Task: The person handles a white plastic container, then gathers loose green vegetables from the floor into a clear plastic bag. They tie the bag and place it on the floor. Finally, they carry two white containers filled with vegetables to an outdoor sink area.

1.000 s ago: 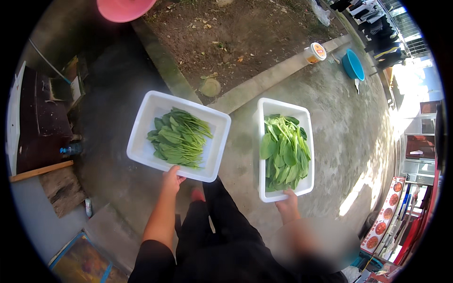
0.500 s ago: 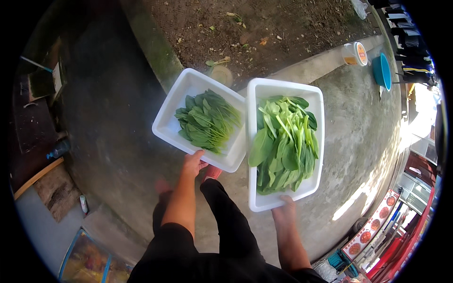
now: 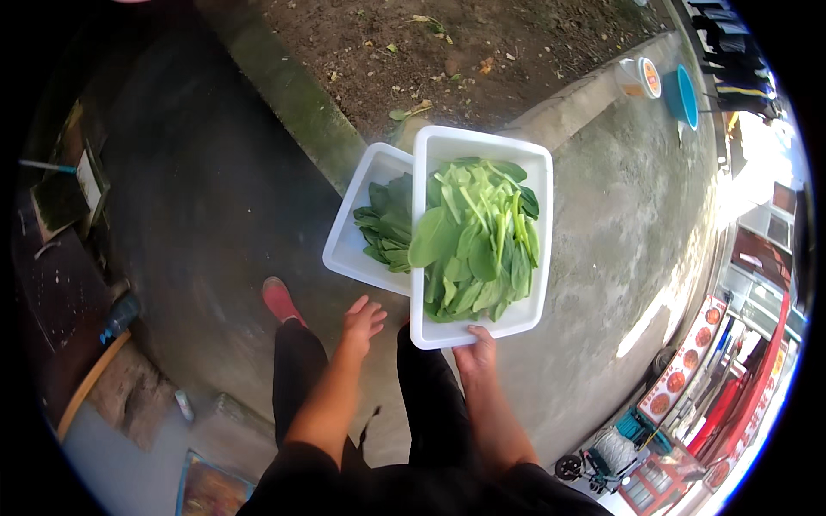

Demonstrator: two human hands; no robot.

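Observation:
My right hand [image 3: 477, 348] grips the near edge of a white rectangular tray [image 3: 419, 185], thumb on the rim. Long-stemmed leafy greens [image 3: 486, 245] fill this tray in a loose heap. To its left, and partly hidden by it, is a second white tray [image 3: 342, 245] holding darker green leaves [image 3: 383, 225]. What bears that second tray is not visible. My left hand [image 3: 363, 322] is empty, fingers apart, just below the second tray's near edge and not touching it.
Grey concrete ground [image 3: 615, 224] spreads around my feet, with a red shoe [image 3: 280, 299] on the left. Ahead lies a soil bed [image 3: 413, 64] behind a concrete curb [image 3: 297, 107]. A white bucket [image 3: 638, 78] and blue basin [image 3: 682, 96] stand far right.
My left hand has let go of the left tray and opened. The right tray has moved left in my right hand and now overlaps the left tray.

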